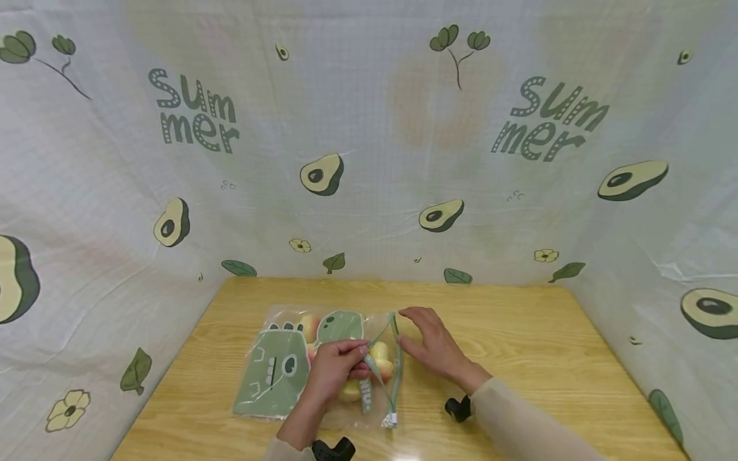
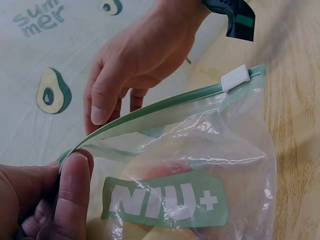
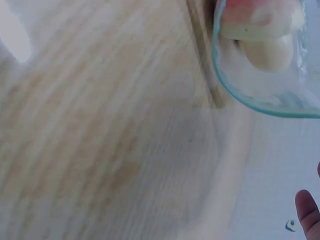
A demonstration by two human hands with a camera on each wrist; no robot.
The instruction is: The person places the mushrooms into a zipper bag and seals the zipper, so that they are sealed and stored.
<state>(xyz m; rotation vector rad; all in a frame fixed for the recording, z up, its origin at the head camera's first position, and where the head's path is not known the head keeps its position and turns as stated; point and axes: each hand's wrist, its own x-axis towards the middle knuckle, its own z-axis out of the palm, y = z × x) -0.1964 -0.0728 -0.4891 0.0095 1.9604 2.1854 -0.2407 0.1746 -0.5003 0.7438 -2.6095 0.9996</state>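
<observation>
A clear slider bag (image 1: pixel 259 384) with green dinosaur prints lies on the table, its mouth facing right and parted. Several round yellow-and-red fruits (image 1: pixel 379 351), peach-like, are inside. My left hand (image 1: pixel 336 371) pinches the upper lip of the mouth between thumb and fingers, lifting it. Beside the mouth's far end is my right hand (image 1: pixel 435 346), fingers loosely bent and gripping nothing; whether a fingertip touches the rim I cannot tell. The white slider (image 2: pixel 235 78) sits at the near end of the green zip strip (image 2: pixel 165 106). In the right wrist view, a fingertip (image 3: pixel 307 210) shows near the green-rimmed opening.
The wooden table (image 1: pixel 519 365) extends to the right of the bag. A pale cloth (image 1: pixel 369 115) printed with avocados and lettering hangs behind and along both sides. Black camera mounts (image 1: pixel 458 408) are strapped to both wrists.
</observation>
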